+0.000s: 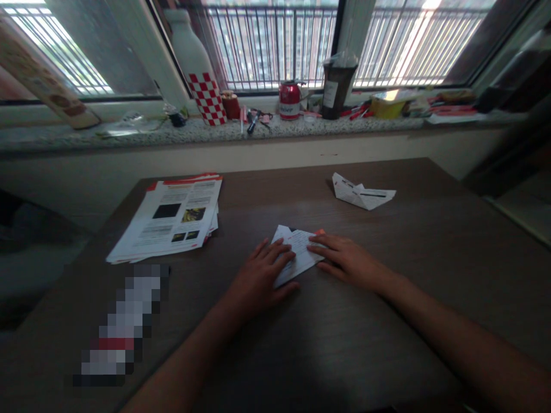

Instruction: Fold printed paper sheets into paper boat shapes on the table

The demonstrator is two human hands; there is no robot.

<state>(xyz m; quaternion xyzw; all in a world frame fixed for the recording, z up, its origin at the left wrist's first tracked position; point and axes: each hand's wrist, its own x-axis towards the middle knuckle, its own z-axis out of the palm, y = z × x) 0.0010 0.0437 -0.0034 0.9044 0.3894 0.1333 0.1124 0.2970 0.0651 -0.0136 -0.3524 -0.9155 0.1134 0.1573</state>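
Note:
A folded sheet of printed paper, white with a bit of orange at its far right corner, lies on the dark wooden table. My left hand rests flat over its left part, fingers spread and thumb apart. On the right edge of the paper, my right hand presses with stretched fingertips. Neither hand wraps around the paper. Farther back on the right sits a paper boat folded from printed paper.
A stack of printed sheets lies at the back left, with a blurred-out object in front of it. Along the granite windowsill stand a checkered white bottle, a red can, a dark lidded cup and clutter.

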